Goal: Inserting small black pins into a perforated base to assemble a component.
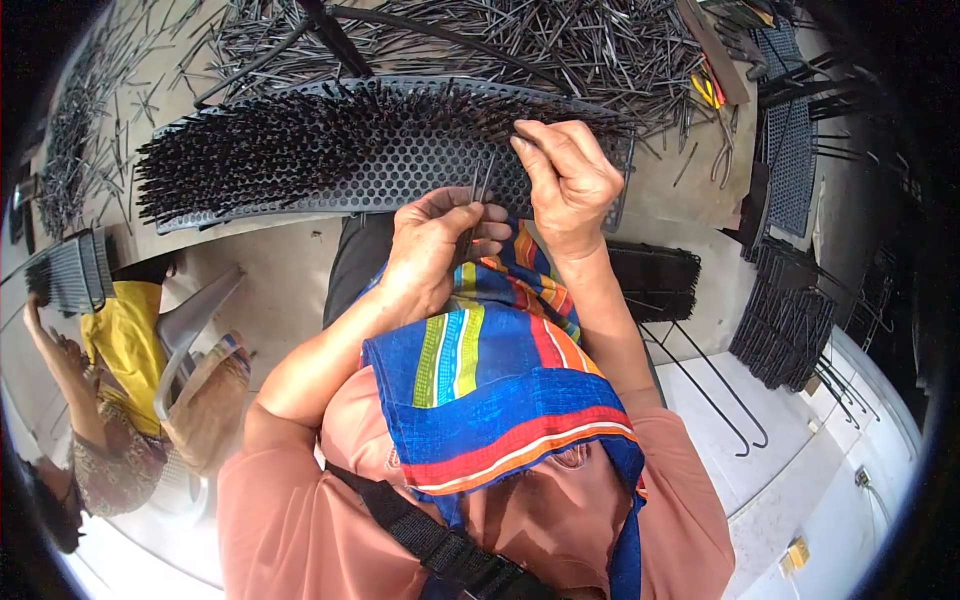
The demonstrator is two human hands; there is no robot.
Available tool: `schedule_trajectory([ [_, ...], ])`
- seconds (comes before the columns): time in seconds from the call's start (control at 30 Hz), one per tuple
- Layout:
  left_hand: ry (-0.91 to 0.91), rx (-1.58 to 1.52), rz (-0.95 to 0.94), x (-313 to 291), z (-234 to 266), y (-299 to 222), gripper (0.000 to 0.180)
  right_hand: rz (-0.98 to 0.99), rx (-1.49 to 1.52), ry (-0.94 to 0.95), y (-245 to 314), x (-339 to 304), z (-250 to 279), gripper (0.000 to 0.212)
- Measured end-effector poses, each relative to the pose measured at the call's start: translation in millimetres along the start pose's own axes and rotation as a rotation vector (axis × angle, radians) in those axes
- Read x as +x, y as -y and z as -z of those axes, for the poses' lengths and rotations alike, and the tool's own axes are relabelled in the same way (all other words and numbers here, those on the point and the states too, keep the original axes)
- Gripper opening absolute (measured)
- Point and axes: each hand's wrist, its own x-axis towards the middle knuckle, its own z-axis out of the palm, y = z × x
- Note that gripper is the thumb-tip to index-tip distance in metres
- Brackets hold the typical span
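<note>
A long grey perforated board (385, 185) lies across the table edge in front of me, packed with upright thin dark rods (260, 150) over its left side and along its far edge. The holes near its right middle are bare. Just at the board's near edge, my left hand (430, 240) is closed round a few thin dark rods (483, 178) whose tips point up and away. My right hand (572, 185) hovers over the board's right part with thumb and forefinger pinched. Whatever is between those fingertips is too small to make out.
Loose dark rods (560, 50) lie heaped behind the board. Pliers (724, 145) with red-yellow handles rest at the right. Black racks (785, 320) with long hooks stand to my right, one (655, 280) close by my right forearm. Another person (110, 440) sits at far left beside a chair.
</note>
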Motion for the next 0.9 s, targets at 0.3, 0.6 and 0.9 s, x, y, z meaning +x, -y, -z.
schedule_trajectory([
  [0.3,-0.038,-0.037,-0.033,-0.1,-0.2,-1.8,0.013,0.058,-0.075,0.069,0.2,-4.9,1.2,0.018],
  [0.6,-0.018,-0.024,-0.03,2.6,-2.6,1.0,0.012,0.041,-0.165,0.013,-8.7,-7.1,6.4,0.021],
  [0.9,0.067,-0.004,-0.033,2.0,0.6,2.8,0.013,-0.228,0.077,0.003,5.3,-14.2,16.2,0.013],
])
